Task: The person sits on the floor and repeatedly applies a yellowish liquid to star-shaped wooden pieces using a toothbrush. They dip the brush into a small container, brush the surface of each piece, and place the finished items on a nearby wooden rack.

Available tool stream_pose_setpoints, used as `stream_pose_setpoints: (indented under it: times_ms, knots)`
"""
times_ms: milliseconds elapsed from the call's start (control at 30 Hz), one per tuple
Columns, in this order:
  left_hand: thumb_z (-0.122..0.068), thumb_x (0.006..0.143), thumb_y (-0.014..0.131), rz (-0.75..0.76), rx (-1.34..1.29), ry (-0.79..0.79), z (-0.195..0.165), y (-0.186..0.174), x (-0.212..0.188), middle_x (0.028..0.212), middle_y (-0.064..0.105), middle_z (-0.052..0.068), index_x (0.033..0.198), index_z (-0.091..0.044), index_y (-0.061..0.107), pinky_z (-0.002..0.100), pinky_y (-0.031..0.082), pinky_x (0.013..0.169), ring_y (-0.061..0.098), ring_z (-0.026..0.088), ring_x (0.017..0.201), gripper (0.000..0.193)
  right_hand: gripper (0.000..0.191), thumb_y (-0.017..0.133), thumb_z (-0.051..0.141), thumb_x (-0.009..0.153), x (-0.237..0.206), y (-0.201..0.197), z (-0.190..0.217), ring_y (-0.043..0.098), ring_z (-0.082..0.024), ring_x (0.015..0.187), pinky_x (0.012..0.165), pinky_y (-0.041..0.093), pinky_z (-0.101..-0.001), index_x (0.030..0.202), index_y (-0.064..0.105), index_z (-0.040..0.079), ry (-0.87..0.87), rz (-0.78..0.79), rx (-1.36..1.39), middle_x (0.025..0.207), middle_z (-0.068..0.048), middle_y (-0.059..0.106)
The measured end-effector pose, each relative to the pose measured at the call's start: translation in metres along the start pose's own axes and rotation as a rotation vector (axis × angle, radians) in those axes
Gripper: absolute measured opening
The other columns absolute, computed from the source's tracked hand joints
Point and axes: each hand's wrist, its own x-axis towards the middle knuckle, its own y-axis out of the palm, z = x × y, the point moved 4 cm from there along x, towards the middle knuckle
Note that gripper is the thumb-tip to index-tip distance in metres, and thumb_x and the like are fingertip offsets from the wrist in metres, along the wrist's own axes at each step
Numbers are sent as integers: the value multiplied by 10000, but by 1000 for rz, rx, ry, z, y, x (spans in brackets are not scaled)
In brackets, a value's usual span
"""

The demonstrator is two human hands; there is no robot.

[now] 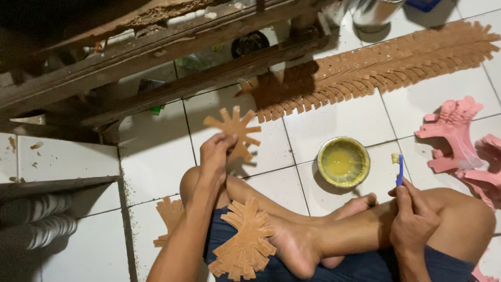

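While we sit cross-legged on white floor tiles [334, 117], our left hand [216, 151] pinches a brown star-shaped cutout [235, 129].
It is flat and tan (like thin leather), with narrow tabs radiating from a round centre, raised just above the floor. Our right hand [412, 216] has fingers curled around a blue toothbrush [399, 168], bristles up, near a round bowl of yellow glue [343, 162]. A stack of similar cutouts [244, 246] rests on our lap.

White tiled floor [339, 117], rough wooden beams [156, 57] overhead
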Motion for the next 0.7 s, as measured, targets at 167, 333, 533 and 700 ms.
stream_pose_setpoints:
  times_ms: [167, 333, 533, 700]
  knots:
    - [-148, 937, 697, 47, 73, -28, 23, -3, 62, 813, 688, 37, 975, 23, 740, 246, 494, 683, 606, 110, 729, 181, 211, 619, 39, 1134, -2, 9, 2, 623, -100, 897, 837, 498, -242, 1306, 689, -62, 9, 21, -67, 1010, -81, 707]
    - [-130, 867, 726, -8, 217, -66, 19, 8, 97, 833, 749, 32, 997, 7, 754, 244, 550, 703, 683, 106, 738, 191, 199, 620, 37, 1098, 0, 17, 15, 610, -108, 788, 761, 481, -253, 1260, 702, -43, 37, 35, -142, 954, -84, 702]
    - [-198, 996, 687, -140, 480, -299, 25, 16, 127, 906, 691, 218, 1083, 128, 687, 375, 491, 650, 569, 264, 727, 338, 183, 640, 14, 1093, -2, 23, 19, 645, -104, 855, 806, 496, -228, 1255, 712, -30, -41, 43, -191, 940, -81, 705]
    - [-66, 918, 550, -126, 323, -237, 45, 32, 149, 1032, 742, 205, 1115, 123, 708, 359, 536, 729, 696, 227, 858, 316, 200, 640, -12, 1070, -1, 28, 15, 649, -123, 823, 770, 492, -226, 1253, 718, -24, -62, 71, -245, 908, -93, 696]
